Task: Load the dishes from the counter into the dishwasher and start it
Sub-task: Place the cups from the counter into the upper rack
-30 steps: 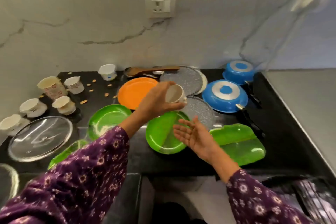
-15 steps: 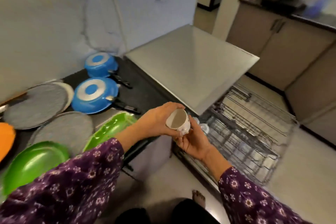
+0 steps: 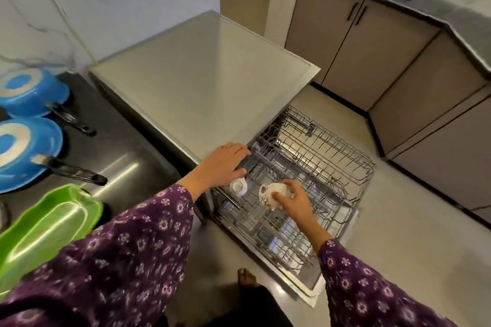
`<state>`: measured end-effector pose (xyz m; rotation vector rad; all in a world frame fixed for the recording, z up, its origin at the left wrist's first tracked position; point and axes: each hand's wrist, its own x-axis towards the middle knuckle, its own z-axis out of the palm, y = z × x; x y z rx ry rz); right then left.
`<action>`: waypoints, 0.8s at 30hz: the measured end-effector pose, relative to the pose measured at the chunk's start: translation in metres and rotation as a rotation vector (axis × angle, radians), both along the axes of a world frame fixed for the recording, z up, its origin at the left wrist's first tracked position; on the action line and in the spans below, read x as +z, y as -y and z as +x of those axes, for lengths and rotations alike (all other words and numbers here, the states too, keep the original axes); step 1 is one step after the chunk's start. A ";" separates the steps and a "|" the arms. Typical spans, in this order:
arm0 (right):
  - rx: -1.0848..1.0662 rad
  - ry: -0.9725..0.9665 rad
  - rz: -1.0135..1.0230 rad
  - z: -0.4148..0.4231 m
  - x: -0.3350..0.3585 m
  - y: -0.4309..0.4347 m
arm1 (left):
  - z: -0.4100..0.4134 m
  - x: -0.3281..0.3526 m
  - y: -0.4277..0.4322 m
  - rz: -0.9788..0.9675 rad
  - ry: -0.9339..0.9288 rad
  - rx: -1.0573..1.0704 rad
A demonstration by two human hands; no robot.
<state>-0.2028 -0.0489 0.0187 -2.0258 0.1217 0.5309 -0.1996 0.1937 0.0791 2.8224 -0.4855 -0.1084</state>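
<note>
The dishwasher (image 3: 204, 82) stands open with its wire upper rack (image 3: 313, 162) pulled out. My right hand (image 3: 292, 200) grips a white patterned cup (image 3: 271, 194), turned on its side over the rack's near part. Another small white cup (image 3: 238, 186) sits upside down in the rack just left of it. My left hand (image 3: 223, 163) rests with straight fingers on the dishwasher's front corner, above that small cup.
On the black counter (image 3: 114, 156) to the left lie two blue pans (image 3: 24, 151) with black handles and a green tray (image 3: 50, 225). Beige cabinets (image 3: 372, 48) line the far side of the floor. A foot (image 3: 245, 276) shows below, near the dishwasher door.
The cup passed from my left hand to my right hand and came down over the rack. My left hand moved onto the dishwasher's corner. The view swung from the counter to the dishwasher.
</note>
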 end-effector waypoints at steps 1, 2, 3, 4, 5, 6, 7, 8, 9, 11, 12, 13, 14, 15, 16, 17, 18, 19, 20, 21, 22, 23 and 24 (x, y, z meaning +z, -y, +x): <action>0.108 0.073 -0.134 0.010 -0.010 0.001 | 0.008 -0.007 0.002 0.032 0.005 -0.003; 0.197 0.109 -0.224 0.017 -0.019 0.000 | 0.014 -0.014 0.004 0.062 0.009 -0.009; 0.266 0.107 -0.268 0.025 -0.028 -0.001 | 0.020 -0.021 0.005 0.085 0.018 -0.012; 0.332 0.095 -0.308 0.033 -0.038 -0.003 | 0.024 -0.027 0.005 0.109 0.026 -0.015; 0.401 0.104 -0.350 0.039 -0.048 -0.006 | 0.028 -0.032 0.004 0.126 0.028 -0.017; 0.479 0.118 -0.405 0.046 -0.058 -0.009 | 0.030 -0.038 0.001 0.135 0.034 -0.019; 0.564 0.148 -0.457 0.052 -0.068 -0.011 | 0.032 -0.043 -0.001 0.141 0.044 -0.030; 0.659 0.157 -0.501 0.057 -0.079 -0.015 | 0.034 -0.048 -0.006 0.150 0.042 -0.038; 0.743 0.163 -0.534 0.062 -0.089 -0.019 | 0.036 -0.054 -0.011 0.152 0.047 -0.048; 0.866 0.145 -0.581 0.071 -0.109 -0.028 | 0.036 -0.064 -0.017 0.122 0.066 -0.052; 0.904 0.143 -0.591 0.073 -0.117 -0.032 | 0.035 -0.067 -0.017 0.091 0.084 -0.045; 0.934 0.147 -0.591 0.075 -0.125 -0.036 | 0.035 -0.070 -0.018 0.059 0.108 -0.033; 0.956 0.156 -0.594 0.076 -0.133 -0.040 | 0.035 -0.072 -0.018 0.028 0.129 -0.023; 0.981 0.166 -0.605 0.077 -0.140 -0.044 | 0.036 -0.074 -0.019 -0.001 0.145 -0.020; 1.008 0.176 -0.623 0.077 -0.147 -0.047 | 0.037 -0.075 -0.020 -0.024 0.152 -0.021; 1.028 0.194 -0.641 0.076 -0.150 -0.050 | 0.037 -0.075 -0.021 -0.042 0.150 -0.026; 1.044 0.216 -0.654 0.076 -0.155 -0.052 | 0.037 -0.076 -0.022 -0.053 0.146 -0.028; 1.052 0.232 -0.661 0.076 -0.160 -0.054 | 0.038 -0.077 -0.023 -0.060 0.140 -0.027; 1.057 0.239 -0.665 0.075 -0.164 -0.056 | 0.039 -0.077 -0.024 -0.064 0.132 -0.026; 1.064 0.246 -0.666 0.074 -0.167 -0.058 | 0.039 -0.077 -0.024 -0.070 0.127 -0.024; 1.075 0.252 -0.668 0.073 -0.170 -0.058 | 0.039 -0.078 -0.024 -0.078 0.125 -0.026; 1.085 0.262 -0.669 0.073 -0.172 -0.059 | 0.040 -0.078 -0.024 -0.085 0.125 -0.028; 1.102 0.280 -0.677 0.073 -0.175 -0.060 | 0.040 -0.077 -0.023 -0.093 0.127 -0.031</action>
